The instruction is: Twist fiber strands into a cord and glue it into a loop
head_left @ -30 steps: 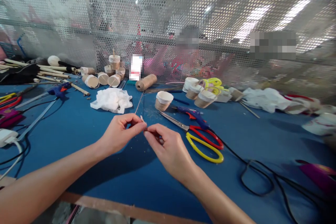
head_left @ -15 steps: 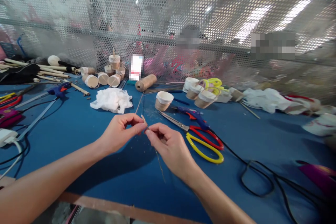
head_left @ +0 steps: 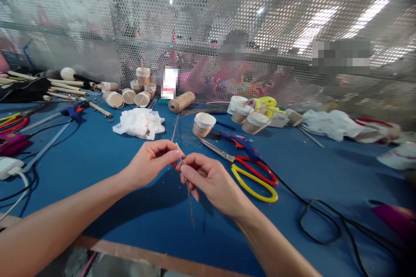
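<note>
"What are the hands doing?"

"The left hand [head_left: 159, 158] pinches a small pale piece [head_left: 177, 146] between thumb and forefinger; its tip pokes up above them. What it is, I can't tell, it's too small."

"And the right hand [head_left: 211, 179]?"

"Just beside the left, fingertips nearly meeting. Its thumb and forefinger pinch the twine [head_left: 191, 212], right below the pale piece."

"Where does the twine go from there?"

"A loose end hangs down under the right fingers, over the blue surface [head_left: 308, 156]. On the far side, a strand runs from the left fingers back to the spool [head_left: 182, 102], which lies on its side."

"Anything near the hands?"

"A paper-lined cup [head_left: 203, 125] stands upright beyond them. The scissors [head_left: 227, 155], one handle red and one yellow, lie to the right of it, points towards the cup, with a blue glue gun [head_left: 240, 143] just behind."

"On the left?"

"A crumpled white cloth [head_left: 139, 123], beyond the left hand and apart from it."
</note>
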A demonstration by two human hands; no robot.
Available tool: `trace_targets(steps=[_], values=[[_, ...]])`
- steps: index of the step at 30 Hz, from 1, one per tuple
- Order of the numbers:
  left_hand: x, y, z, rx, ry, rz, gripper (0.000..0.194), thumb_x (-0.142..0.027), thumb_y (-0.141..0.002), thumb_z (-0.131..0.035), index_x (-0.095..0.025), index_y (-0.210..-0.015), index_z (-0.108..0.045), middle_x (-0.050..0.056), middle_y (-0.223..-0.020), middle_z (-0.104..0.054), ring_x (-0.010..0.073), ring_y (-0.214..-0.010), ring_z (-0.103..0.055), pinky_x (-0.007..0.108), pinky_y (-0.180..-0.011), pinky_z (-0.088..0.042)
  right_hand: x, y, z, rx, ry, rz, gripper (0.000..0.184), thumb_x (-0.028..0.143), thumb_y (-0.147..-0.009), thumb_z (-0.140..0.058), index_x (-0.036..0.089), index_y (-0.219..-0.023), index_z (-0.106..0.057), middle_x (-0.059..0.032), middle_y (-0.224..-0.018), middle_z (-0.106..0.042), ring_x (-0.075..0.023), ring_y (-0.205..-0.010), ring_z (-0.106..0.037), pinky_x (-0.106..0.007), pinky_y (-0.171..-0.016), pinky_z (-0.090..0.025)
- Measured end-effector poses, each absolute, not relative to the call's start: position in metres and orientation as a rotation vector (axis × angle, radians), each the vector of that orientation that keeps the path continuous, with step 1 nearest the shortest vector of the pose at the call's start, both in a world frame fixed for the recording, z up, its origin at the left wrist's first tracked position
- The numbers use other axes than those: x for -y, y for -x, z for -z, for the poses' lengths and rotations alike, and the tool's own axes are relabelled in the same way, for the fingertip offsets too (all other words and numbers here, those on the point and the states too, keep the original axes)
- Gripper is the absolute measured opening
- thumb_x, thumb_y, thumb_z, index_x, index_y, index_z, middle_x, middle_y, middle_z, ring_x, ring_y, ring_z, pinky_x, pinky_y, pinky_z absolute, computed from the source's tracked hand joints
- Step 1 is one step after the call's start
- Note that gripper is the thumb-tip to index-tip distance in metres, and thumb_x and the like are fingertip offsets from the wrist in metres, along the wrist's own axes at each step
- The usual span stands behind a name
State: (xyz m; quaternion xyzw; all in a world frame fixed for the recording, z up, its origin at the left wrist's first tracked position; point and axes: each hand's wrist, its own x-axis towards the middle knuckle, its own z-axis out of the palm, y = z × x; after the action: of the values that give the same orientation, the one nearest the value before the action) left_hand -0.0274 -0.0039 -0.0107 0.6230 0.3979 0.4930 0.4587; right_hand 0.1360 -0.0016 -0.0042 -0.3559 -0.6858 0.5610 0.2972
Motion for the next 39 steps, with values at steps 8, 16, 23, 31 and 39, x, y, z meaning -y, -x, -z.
trace_targets(steps=[8,16,23,31,39], values=[[0.005,0.03,0.012,-1.224,-1.792,-1.197,0.019,-0.027,-0.078,-0.056,-0.015,-0.064,-0.058,-0.002,-0.061,-0.06,0.0091,-0.058,-0.053,0.021,-0.059,-0.043,0.002,-0.132,0.01,2.026,1.024,-0.85,0.012,0.02,-0.081,-0.05,0.017,-0.073,-0.058,0.0025,-0.059,-0.051,-0.0084,-0.052,-0.043,-0.02,-0.048,-0.036],[0.007,0.028,0.016,-1.191,-1.893,-1.165,0.019,-0.027,-0.083,-0.049,-0.014,-0.073,-0.059,0.0,-0.066,-0.06,0.0095,-0.062,-0.052,0.021,-0.061,-0.043,0.0,-0.134,0.013,2.125,0.996,-0.451,0.015,0.016,-0.083,-0.048,0.017,-0.07,-0.056,0.0016,-0.06,-0.055,-0.0091,-0.052,-0.048,-0.02,-0.051,-0.038],[0.01,0.026,0.014,-1.239,-1.807,-1.172,0.018,-0.029,-0.081,-0.052,-0.014,-0.074,-0.058,0.0,-0.067,-0.058,0.0099,-0.062,-0.049,0.021,-0.06,-0.041,0.002,-0.133,0.012,2.203,0.921,-0.128,0.017,0.012,-0.083,-0.045,0.015,-0.069,-0.054,-0.0003,-0.059,-0.053,-0.0104,-0.05,-0.047,-0.021,-0.05,-0.036],[0.01,0.022,0.012,-1.138,-1.556,-1.27,0.019,-0.024,-0.075,-0.058,-0.014,-0.06,-0.054,-0.003,-0.057,-0.052,0.0069,-0.054,-0.044,0.02,-0.054,-0.039,0.003,-0.132,0.009,2.12,0.991,-0.664,0.016,0.019,-0.084,-0.045,0.016,-0.07,-0.052,0.0005,-0.061,-0.05,-0.0099,-0.054,-0.045,-0.023,-0.053,-0.038],[0.004,0.032,0.008,-0.99,-1.658,-1.125,0.011,-0.023,-0.075,-0.058,-0.015,-0.068,-0.059,0.0,-0.066,-0.062,0.0108,-0.062,-0.055,0.025,-0.064,-0.047,0.0,-0.142,-0.001,1.84,1.002,-1.47,0.019,0.034,-0.081,-0.051,0.016,-0.076,-0.054,0.0052,-0.055,-0.044,-0.0044,-0.041,-0.034,-0.017,-0.037,-0.026]])
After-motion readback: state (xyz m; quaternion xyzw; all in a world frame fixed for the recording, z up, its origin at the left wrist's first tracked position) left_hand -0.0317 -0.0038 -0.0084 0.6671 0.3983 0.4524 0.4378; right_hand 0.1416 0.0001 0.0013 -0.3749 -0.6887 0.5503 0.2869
